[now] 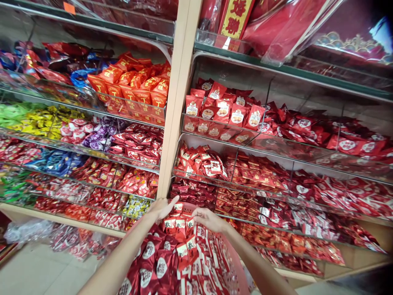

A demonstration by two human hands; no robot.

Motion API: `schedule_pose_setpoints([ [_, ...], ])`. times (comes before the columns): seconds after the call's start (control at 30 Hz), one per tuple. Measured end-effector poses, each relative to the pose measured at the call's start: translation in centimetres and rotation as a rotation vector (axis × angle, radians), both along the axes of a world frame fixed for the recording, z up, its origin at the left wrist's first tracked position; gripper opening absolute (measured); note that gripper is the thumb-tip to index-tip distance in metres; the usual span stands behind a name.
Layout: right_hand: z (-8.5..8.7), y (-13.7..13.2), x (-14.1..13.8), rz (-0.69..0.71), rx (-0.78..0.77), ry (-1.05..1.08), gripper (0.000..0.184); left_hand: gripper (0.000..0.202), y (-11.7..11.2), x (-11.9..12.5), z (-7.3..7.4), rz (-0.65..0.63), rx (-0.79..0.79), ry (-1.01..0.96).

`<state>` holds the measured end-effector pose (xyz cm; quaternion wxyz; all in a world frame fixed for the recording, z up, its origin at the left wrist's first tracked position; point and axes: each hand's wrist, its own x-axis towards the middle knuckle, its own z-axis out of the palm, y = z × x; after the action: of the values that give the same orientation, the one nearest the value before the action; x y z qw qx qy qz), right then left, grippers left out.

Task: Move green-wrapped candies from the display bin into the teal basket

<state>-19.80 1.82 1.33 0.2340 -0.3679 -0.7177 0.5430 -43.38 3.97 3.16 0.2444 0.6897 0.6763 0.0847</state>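
A pink perforated basket (235, 262) full of small wrapped packets stands low in front of me, between my forearms. Its left part holds dark red packets (162, 262) with white round labels. Red and cream packets (182, 252) with black characters lie in the middle, and red and white striped packets (204, 262) fill the right. My left hand (160, 208) is over the far left rim with its thumb stretched out, and nothing shows in it. Over the far right of the basket, my right hand (209, 219) has curled fingers beside cream-labelled packets; what they hold is hidden.
Glass-fronted shelves of wrapped sweets rise ahead, split by a pale wooden post (176, 94). Orange packets (132, 90) sit on the upper left shelf, red packets (225, 108) on the right. Plastic bags of sweets (70, 239) lie on the tiled floor (61, 274) at left.
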Motion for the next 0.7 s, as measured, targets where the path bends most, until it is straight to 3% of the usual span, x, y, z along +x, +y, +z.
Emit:
schedule_pose_setpoints([
  [0.37,-1.4,0.7,0.8,-0.137,-0.027,-0.014,0.036,0.086,0.3,-0.2,-0.4,0.001,-0.021,-0.019],
  [0.5,-1.9,0.5,0.1,-0.218,0.039,-0.172,0.025,0.087,0.2,-0.2,-0.5,0.004,0.005,-0.019],
  [0.6,-0.2,0.0,-0.3,-0.265,0.313,-0.396,0.018,0.088,0.2,-0.2,-0.6,0.006,0.015,-0.019],
  [0.7,3.9,-0.7,-1.4,-0.258,0.560,-0.538,0.019,0.088,0.3,-0.2,-0.8,0.001,0.016,-0.022],
])
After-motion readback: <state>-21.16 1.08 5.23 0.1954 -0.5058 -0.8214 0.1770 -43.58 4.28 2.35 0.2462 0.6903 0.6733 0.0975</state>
